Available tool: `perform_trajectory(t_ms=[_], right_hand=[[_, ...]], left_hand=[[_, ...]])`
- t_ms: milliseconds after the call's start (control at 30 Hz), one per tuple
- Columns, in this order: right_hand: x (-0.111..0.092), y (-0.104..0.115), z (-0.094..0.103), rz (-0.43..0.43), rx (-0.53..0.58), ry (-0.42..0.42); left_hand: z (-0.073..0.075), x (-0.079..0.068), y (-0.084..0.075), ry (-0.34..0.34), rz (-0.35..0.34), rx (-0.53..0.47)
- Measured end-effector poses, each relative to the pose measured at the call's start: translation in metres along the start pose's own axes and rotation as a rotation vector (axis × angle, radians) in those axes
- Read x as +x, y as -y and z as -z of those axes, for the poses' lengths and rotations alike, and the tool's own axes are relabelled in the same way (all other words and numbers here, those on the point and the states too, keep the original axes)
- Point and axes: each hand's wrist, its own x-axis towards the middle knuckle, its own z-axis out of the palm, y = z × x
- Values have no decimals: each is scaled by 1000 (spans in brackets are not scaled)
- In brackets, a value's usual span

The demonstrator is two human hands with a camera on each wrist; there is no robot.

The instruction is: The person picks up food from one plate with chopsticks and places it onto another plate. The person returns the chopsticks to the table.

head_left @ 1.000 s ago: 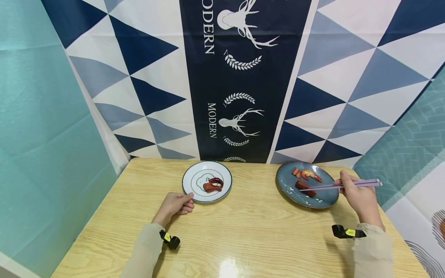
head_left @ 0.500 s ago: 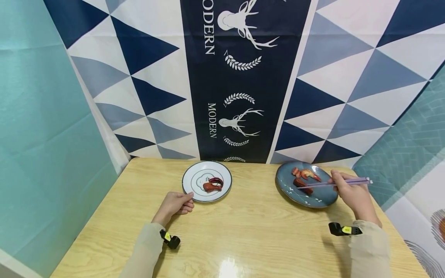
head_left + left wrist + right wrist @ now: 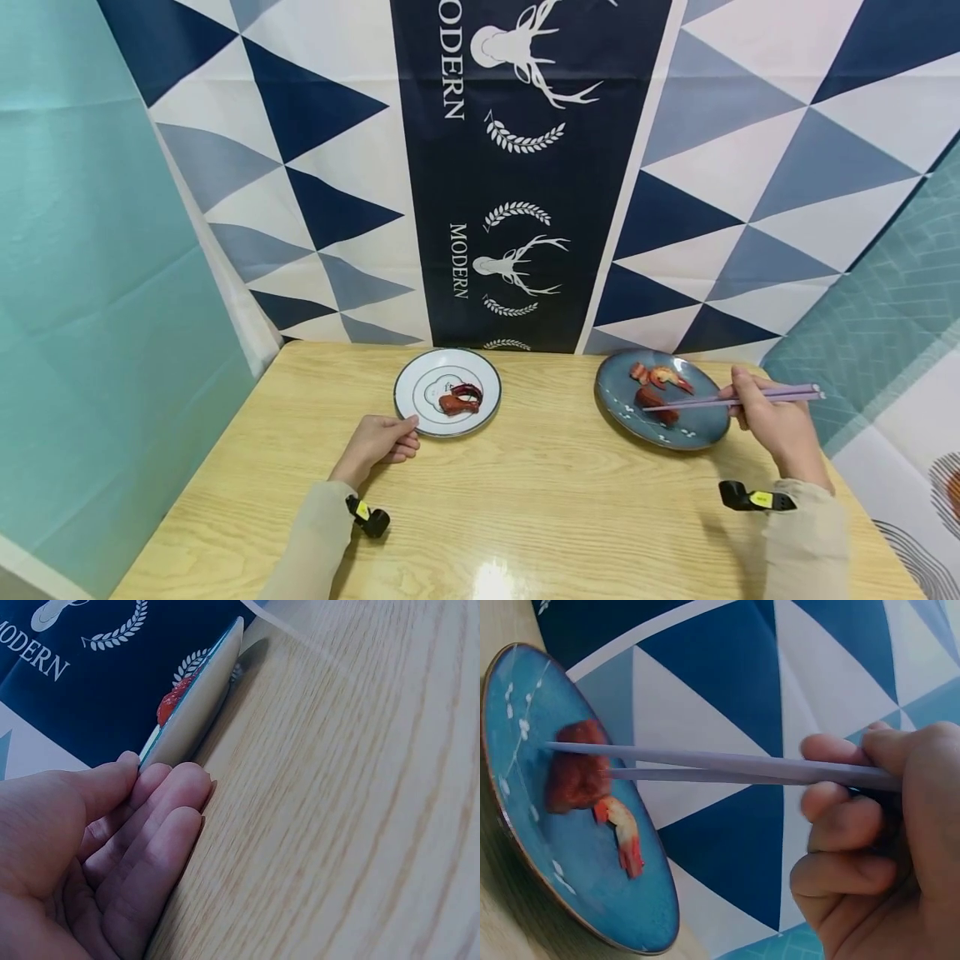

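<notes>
My left hand (image 3: pixel 380 440) pinches the near-left rim of a white plate (image 3: pixel 408 385) between thumb and fingers. On that plate lie a reddish-brown drumstick-like piece (image 3: pixel 454 405) and a dark red curved piece (image 3: pixel 476 390). At the right, my right hand (image 3: pixel 780 429) grips a pair of lilac chopsticks (image 3: pixel 727 765). Their tips reach over a blue plate (image 3: pixel 626 408), at a brown-red chunk of meat (image 3: pixel 577 778). One stick crosses in front of the chunk in the right wrist view; whether it is pinched I cannot tell. A shrimp (image 3: pixel 670 377) lies just behind the chunk.
A small red-and-pale striped piece (image 3: pixel 640 372) sits beside the shrimp. Both plates stand near the back of the wooden table (image 3: pixel 525 500), close to a patterned backdrop (image 3: pixel 510 183). A teal panel (image 3: pixel 120 333) rises along the left side.
The right hand and chopsticks shifted left, then back right. The meat chunk has moved and turned slightly on the blue plate. The left hand stays on the white plate's rim.
</notes>
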Motion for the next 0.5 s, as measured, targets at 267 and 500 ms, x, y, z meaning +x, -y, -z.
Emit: perform_trajectory(t_ms=[267,500], right_hand=[[-7,1,5,89,137,101],[-5,11,2,102,205,104]], left_hand=[[-1,0,0,7,13,-1],[-1,1,-1,1,1,10]])
